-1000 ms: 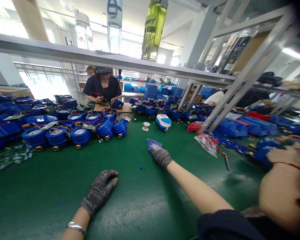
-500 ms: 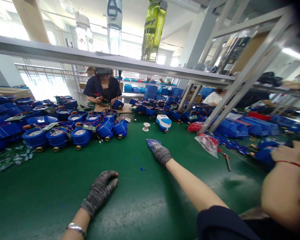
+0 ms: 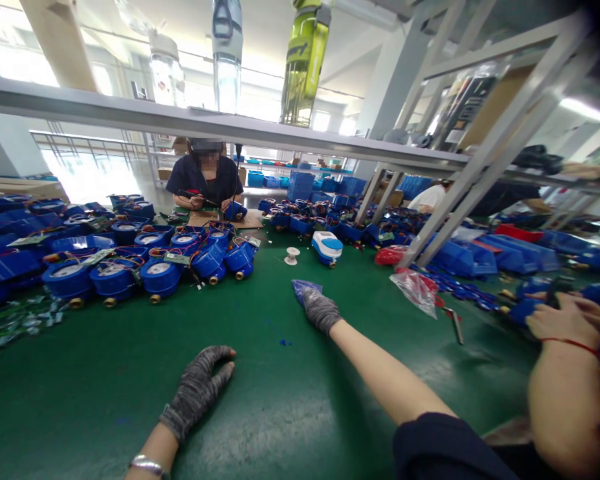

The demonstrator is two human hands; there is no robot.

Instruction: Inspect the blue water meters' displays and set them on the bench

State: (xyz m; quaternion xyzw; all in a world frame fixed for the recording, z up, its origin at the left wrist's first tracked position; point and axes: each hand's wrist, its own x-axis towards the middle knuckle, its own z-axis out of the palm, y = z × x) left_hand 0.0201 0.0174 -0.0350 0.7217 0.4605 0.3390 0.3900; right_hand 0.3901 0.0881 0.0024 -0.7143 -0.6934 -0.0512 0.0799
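Observation:
My left hand (image 3: 199, 388), in a grey knitted glove with bare fingertips, rests low over the green table (image 3: 260, 427). Its thumb and fingers are apart with nothing between them. Farther forward, my right hand (image 3: 322, 312) wears the same kind of glove and is closed on a small plastic bag with blue contents (image 3: 301, 289); its fingertips are partly hidden. A few tiny blue bits (image 3: 283, 343) lie between my hands. Beyond the bag are a white spool (image 3: 292, 255) and a blue-and-white water meter (image 3: 327, 249).
Blue meters with wires (image 3: 161, 275) crowd the left side. A clear bag with red contents (image 3: 414, 291) and a metal tool (image 3: 454, 325) lie right. A co-worker's hand (image 3: 563, 323) works at the right edge. Another person (image 3: 207, 180) sits opposite, below a shelf with bottles (image 3: 260, 123).
Both of my hands stay nearly still, the right one on the bag. At the right edge the co-worker's hand has moved slightly left and down, and a second hand shows beside it.

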